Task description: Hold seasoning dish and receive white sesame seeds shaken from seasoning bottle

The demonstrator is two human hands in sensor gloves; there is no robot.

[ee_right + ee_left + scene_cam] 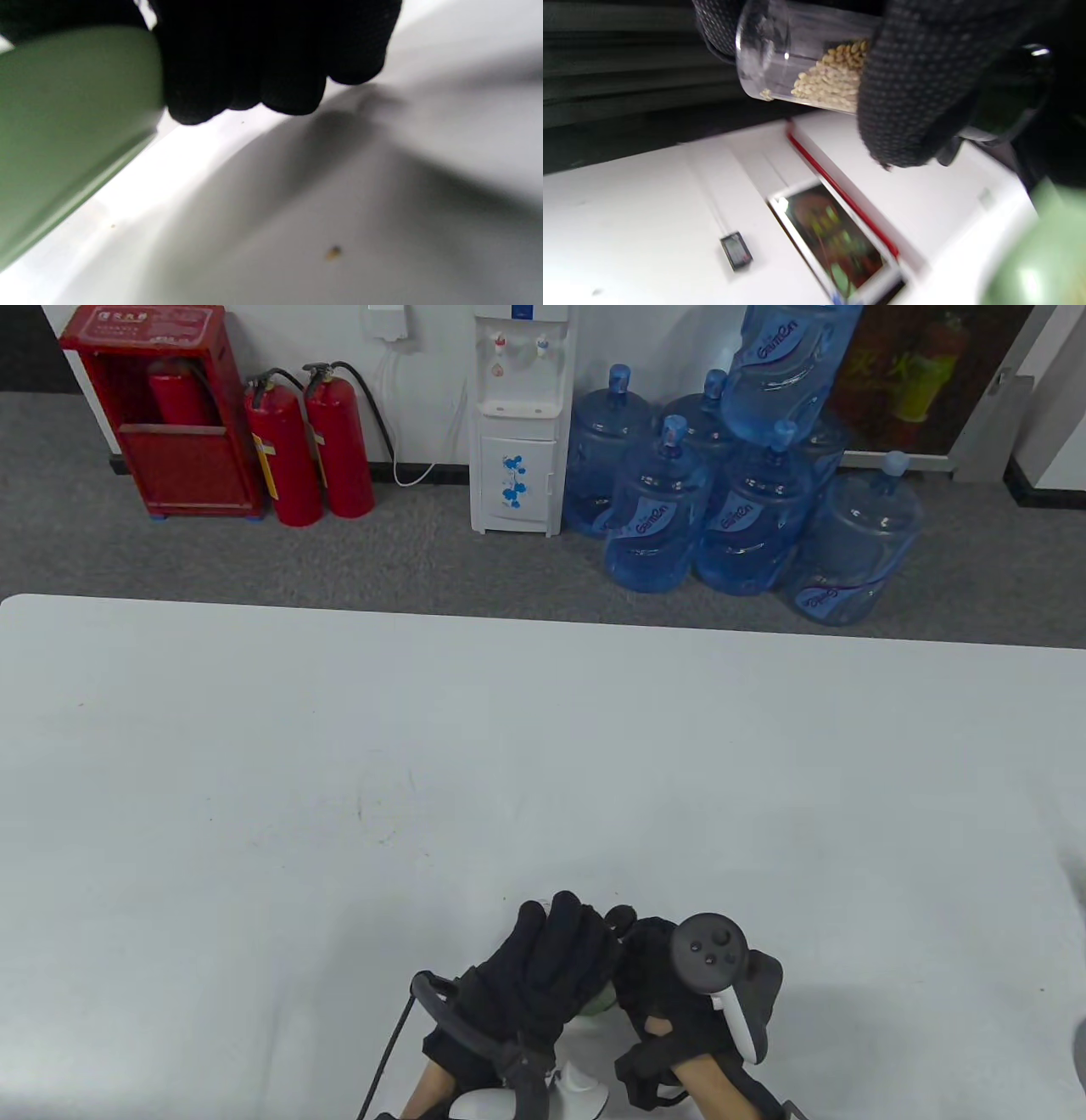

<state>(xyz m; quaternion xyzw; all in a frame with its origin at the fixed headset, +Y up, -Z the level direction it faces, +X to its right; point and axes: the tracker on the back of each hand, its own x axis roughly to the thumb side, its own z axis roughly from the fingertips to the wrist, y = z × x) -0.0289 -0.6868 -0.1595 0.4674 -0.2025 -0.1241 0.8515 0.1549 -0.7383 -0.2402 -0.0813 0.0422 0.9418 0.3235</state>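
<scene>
My left hand grips a clear seasoning bottle that lies tilted on its side, with pale sesame seeds heaped inside it; the gloved fingers wrap its body. My right hand holds a green seasoning dish at its rim, with the fingers curled over the edge. In the table view the two hands are pressed close together near the front edge, and only a sliver of the dish shows between them. The dish also shows blurred in the left wrist view. The bottle's mouth is hidden.
The white table stretches away from the hands. A stray seed lies on it below the dish. Beyond the far edge stand water jugs, a dispenser and fire extinguishers.
</scene>
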